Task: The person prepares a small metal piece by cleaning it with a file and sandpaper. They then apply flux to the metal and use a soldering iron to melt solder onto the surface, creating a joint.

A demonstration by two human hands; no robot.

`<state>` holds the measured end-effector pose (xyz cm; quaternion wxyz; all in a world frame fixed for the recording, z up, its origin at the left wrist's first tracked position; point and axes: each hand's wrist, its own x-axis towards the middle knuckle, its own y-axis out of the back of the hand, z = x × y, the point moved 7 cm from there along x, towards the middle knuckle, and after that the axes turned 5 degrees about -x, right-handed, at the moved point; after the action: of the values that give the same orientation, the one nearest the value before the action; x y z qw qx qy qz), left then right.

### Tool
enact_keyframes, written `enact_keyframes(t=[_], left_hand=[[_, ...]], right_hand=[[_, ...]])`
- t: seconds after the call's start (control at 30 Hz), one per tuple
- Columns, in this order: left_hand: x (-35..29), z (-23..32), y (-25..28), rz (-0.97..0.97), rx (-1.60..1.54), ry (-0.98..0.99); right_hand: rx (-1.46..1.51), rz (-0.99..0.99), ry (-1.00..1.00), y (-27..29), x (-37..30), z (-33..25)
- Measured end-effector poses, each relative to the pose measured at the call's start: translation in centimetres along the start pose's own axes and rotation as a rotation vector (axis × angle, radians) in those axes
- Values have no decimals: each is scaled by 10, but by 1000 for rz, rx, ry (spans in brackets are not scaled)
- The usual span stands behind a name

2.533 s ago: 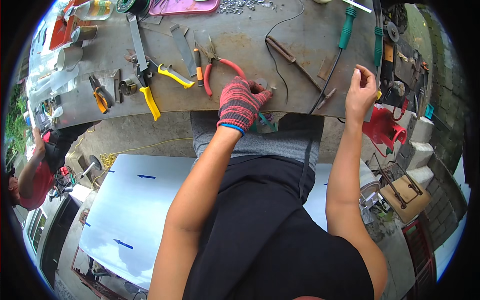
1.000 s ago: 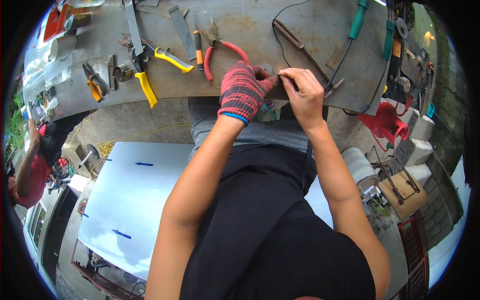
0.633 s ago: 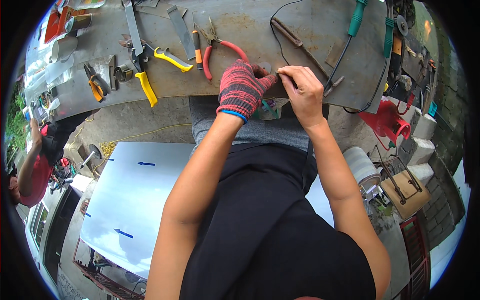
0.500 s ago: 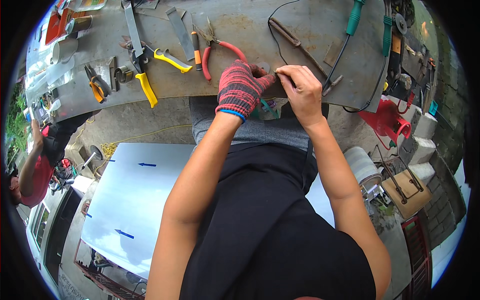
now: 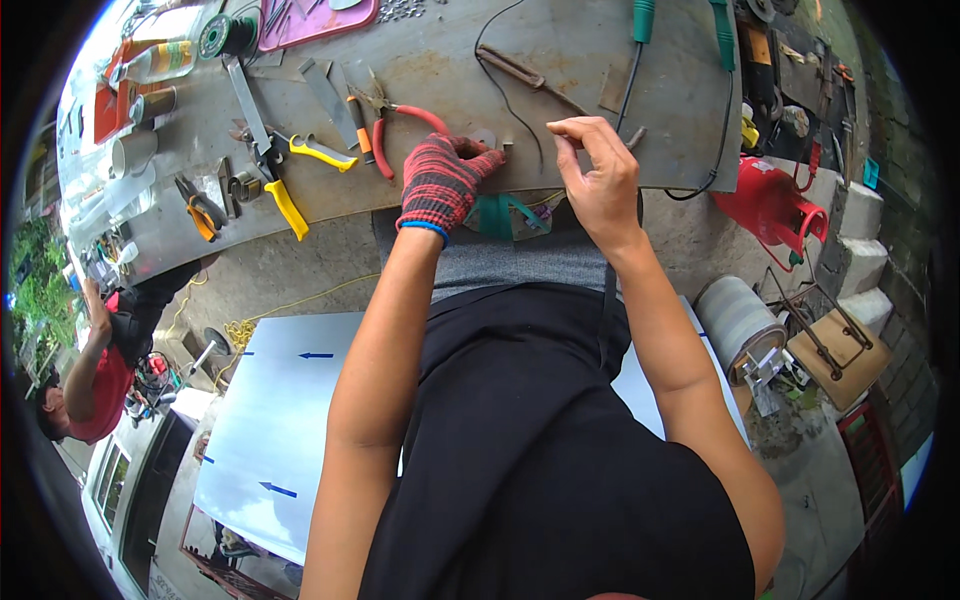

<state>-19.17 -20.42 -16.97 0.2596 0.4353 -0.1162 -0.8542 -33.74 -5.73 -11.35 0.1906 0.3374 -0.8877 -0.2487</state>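
Note:
My left hand (image 5: 445,180), in a red and black knitted glove with a blue cuff, is closed near the table's front edge. A tiny, light-coloured metal piece (image 5: 507,147) shows at its fingertips; its kind is too small to tell. To the right, my bare right hand (image 5: 603,175) is held up with fingers curled and thumb near the index finger. Whatever may be in that pinch cannot be made out. Red-handled pliers (image 5: 411,112) lie just beyond the glove, beside an orange and black-handled tool (image 5: 360,130). A small grey disc (image 5: 484,137) lies partly behind the gloved fingers.
Yellow-handled snips (image 5: 275,180) and orange-handled pliers (image 5: 200,210) lie left on the metal table (image 5: 430,50). A wire spool (image 5: 228,36) and pink tray (image 5: 318,22) stand farther back. Green-handled corded tools (image 5: 643,22) lie right. Another person (image 5: 103,375) is at far left.
My hands have drawn apart; they met at the fingertips before. The view has shifted, bringing the pink tray and wire spool into sight at the back.

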Motion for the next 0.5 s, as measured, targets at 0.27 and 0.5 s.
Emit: enact_keyframes(t=[0.27, 0.5], left_hand=[[-1, 2, 2, 16, 24, -9], [3, -12, 0, 22, -23, 26]], right_hand=[[-225, 340, -67, 75, 71, 53], [-447, 288, -238, 54, 145, 108]])
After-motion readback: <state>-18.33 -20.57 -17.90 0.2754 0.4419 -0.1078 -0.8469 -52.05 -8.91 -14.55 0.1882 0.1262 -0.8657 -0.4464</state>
